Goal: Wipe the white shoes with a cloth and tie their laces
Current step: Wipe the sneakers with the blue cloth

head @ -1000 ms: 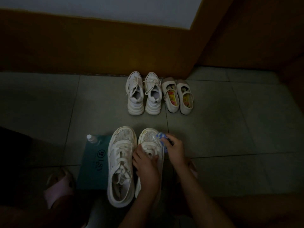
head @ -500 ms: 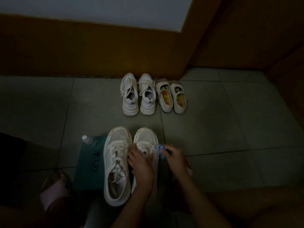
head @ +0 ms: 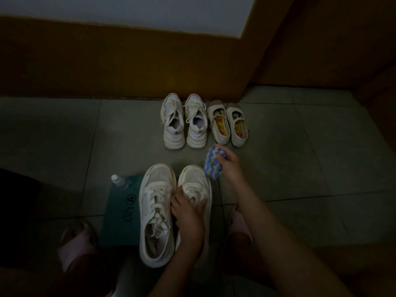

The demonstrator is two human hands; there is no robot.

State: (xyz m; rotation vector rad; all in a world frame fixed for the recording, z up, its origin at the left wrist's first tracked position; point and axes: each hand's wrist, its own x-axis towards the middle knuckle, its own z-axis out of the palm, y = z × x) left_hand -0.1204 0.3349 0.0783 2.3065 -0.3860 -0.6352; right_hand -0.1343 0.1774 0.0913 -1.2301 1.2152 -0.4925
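Note:
Two white lace-up shoes stand side by side on the floor tiles in front of me. The left shoe (head: 156, 213) has loose laces. My left hand (head: 188, 213) grips the right shoe (head: 194, 177) over its laces and tongue. My right hand (head: 230, 166) holds a folded blue and white patterned cloth (head: 212, 163) lifted just off the right side of that shoe's toe.
A teal box (head: 122, 215) lies left of the shoes with a small clear bottle (head: 117, 180) at its far corner. A pair of white sneakers (head: 184, 123) and a pair of strap shoes (head: 228, 123) stand by the brown wall. My feet wear pink slippers (head: 75, 243).
My right hand has lifted the cloth up and to the right, away from the right shoe's side. My left hand keeps its grip on the shoe.

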